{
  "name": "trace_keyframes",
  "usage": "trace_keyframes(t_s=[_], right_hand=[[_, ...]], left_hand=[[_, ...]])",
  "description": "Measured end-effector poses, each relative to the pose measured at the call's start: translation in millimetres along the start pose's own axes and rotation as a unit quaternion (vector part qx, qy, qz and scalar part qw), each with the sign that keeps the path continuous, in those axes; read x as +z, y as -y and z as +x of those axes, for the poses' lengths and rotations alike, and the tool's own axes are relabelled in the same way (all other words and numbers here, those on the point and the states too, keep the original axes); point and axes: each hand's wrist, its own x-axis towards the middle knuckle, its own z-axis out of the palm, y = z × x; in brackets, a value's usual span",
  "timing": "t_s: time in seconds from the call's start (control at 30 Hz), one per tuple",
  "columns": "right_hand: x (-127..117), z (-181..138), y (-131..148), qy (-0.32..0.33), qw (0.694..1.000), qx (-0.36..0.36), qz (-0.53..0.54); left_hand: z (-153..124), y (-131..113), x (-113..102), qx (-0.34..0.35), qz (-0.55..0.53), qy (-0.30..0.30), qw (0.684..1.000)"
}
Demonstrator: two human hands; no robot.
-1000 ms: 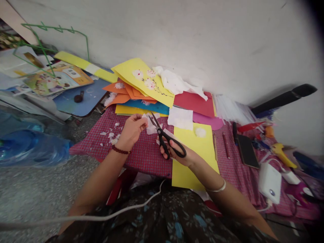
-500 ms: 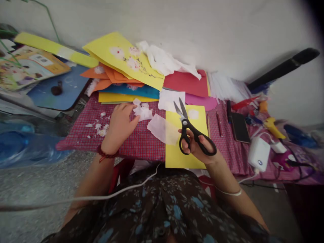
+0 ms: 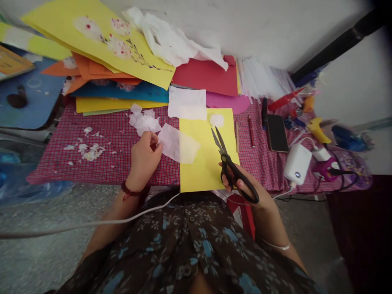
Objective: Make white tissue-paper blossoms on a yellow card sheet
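Observation:
My right hand [image 3: 241, 183] has its fingers through the handles of black-handled scissors [image 3: 230, 164]. The scissor blades are slightly parted and point away from me, over a yellow sheet of paper [image 3: 202, 177]. My left hand [image 3: 144, 157] is closed in a pinch beside the left edge of a thin white tissue piece [image 3: 174, 143]; what its fingertips hold, if anything, I cannot make out. That tissue lies partly on the yellow sheet. Just beyond the left hand are several cut white tissue pieces [image 3: 142, 118]. A small white tissue shape [image 3: 217, 120] rests near the yellow sheet's top.
White scraps [image 3: 90, 150] lie at left on the checked cloth [image 3: 122, 143]. Behind are a white sheet [image 3: 187, 102], stacked coloured papers [image 3: 119, 98] and crumpled white tissue [image 3: 174, 38]. To the right are pencils [image 3: 251, 130], a black phone-like object [image 3: 277, 132] and a white power bank [image 3: 297, 163].
My left hand has drawn back toward me from the cut tissue pieces, and its spread fingers have closed into a pinch. The scissors have lowered slightly. The view has shifted right.

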Motion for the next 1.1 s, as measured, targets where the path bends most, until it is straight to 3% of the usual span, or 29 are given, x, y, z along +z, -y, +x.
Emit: trace_keyframes(t_s=[0.13, 0.27, 0.4, 0.5, 0.6, 0.73, 0.8, 0.9, 1.0, 1.1], right_hand=[[-5.9, -11.7, -6.2, -0.022, 1.0, -0.009, -0.004], [-11.9, -21.0, -14.7, -0.016, 1.0, -0.018, 0.013], [-17.2, -31.3, -19.8, -0.027, 0.999, -0.023, 0.032], [-20.5, -40.5, -23.2, -0.026, 0.998, -0.024, 0.045], [-23.2, -51.1, -27.2, -0.024, 0.999, -0.025, 0.034], [-24.4, -66.0, -34.5, -0.031, 0.999, -0.012, 0.026], [-23.7, -72.3, -38.9, -0.032, 0.999, 0.0, 0.036], [-21.4, -79.8, -44.5, -0.03, 0.999, 0.012, 0.036], [-19.4, -86.5, -47.7, -0.02, 0.999, 0.027, 0.033], [-19.4, -94.0, -50.3, 0.012, 0.997, 0.063, 0.04]], left_hand=[[-7.7, -19.4, 15.2, -0.006, -0.215, -0.013, 0.976], [-9.1, -39.0, 21.8, -0.094, -0.416, 0.028, 0.904], [-6.2, -52.9, 23.4, -0.163, -0.507, 0.075, 0.843], [-3.2, -58.5, 29.1, -0.16, -0.536, 0.164, 0.813], [3.9, -57.3, 39.1, -0.103, -0.482, 0.259, 0.831], [18.4, -47.7, 49.1, 0.064, -0.21, 0.296, 0.929], [22.5, -43.8, 50.4, 0.158, -0.029, 0.275, 0.948], [17.2, -43.4, 47.3, 0.255, 0.141, 0.188, 0.938], [-2.5, -47.1, 38.1, 0.301, 0.156, 0.09, 0.936], [-28.4, -46.1, 25.2, 0.34, 0.084, 0.067, 0.934]])
